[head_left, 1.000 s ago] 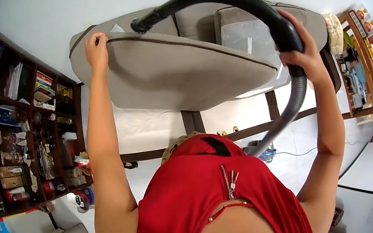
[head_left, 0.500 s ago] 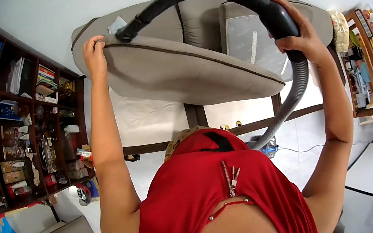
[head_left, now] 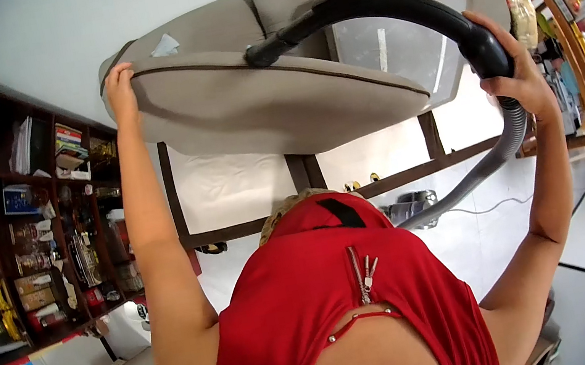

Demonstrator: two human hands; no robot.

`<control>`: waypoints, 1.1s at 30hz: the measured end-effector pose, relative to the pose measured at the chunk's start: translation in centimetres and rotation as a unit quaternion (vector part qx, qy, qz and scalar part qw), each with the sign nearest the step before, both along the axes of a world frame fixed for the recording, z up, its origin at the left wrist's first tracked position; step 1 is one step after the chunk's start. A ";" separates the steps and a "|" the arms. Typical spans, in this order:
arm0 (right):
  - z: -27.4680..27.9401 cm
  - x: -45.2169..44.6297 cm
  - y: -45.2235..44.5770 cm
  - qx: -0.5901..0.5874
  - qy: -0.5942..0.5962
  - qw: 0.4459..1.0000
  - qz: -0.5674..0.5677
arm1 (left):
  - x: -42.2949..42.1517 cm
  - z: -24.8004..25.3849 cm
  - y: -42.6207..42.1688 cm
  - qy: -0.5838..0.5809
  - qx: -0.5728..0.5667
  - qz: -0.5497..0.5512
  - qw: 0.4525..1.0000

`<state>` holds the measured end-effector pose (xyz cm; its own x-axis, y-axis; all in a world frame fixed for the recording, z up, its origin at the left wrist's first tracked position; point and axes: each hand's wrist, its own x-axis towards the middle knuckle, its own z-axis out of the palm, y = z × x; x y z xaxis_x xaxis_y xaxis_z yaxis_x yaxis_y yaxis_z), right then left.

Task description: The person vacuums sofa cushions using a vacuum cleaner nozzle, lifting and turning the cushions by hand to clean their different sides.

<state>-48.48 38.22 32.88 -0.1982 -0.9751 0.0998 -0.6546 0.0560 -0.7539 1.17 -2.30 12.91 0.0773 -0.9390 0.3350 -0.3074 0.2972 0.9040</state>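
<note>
A large grey sofa cushion point(head_left: 272, 108) with dark piping is raised at a tilt above the sofa's pale base point(head_left: 231, 185). My left hand point(head_left: 122, 95) grips its left end, fingers curled over the edge. My right hand point(head_left: 518, 71) is wrapped round the black handle of a vacuum cleaner hose point(head_left: 427, 13). The bare end of the tube point(head_left: 259, 55) meets the cushion's upper edge near the piping. From the handle a grey ribbed hose point(head_left: 490, 161) runs down to the vacuum cleaner point(head_left: 417, 208) on the floor, partly hidden by my body.
Dark shelves point(head_left: 53, 207) full of books, boxes and bottles stand at the left. A wooden rack point(head_left: 573, 58) with many small items is at the right. Another cushion point(head_left: 394, 49) in clear plastic leans on the sofa back. A cord point(head_left: 490, 207) crosses the white floor.
The tube's end has slid to the right along the cushion's edge as my right hand moved right. My left hand still holds the cushion, slightly further left in view.
</note>
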 end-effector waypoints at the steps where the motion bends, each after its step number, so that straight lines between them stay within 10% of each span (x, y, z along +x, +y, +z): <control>1: 0.2 -0.3 0.7 0.006 0.012 1.000 -0.011 | 0.1 0.1 -0.2 -0.004 0.005 0.003 1.000; 24: -1.2 -4.5 15.9 -0.007 0.104 0.969 -0.223 | 3.0 -2.1 -6.8 -0.025 0.061 0.039 0.997; 33: -4.2 -0.2 13.6 -0.054 0.043 0.996 -0.063 | 0.3 -0.9 -7.1 -0.070 0.058 0.036 0.995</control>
<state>-48.70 51.79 28.67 -0.3043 -0.9256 0.2252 -0.7095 0.0625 -0.7019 1.45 -9.43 12.02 0.1060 -0.9658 0.2368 -0.4504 0.1657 0.8773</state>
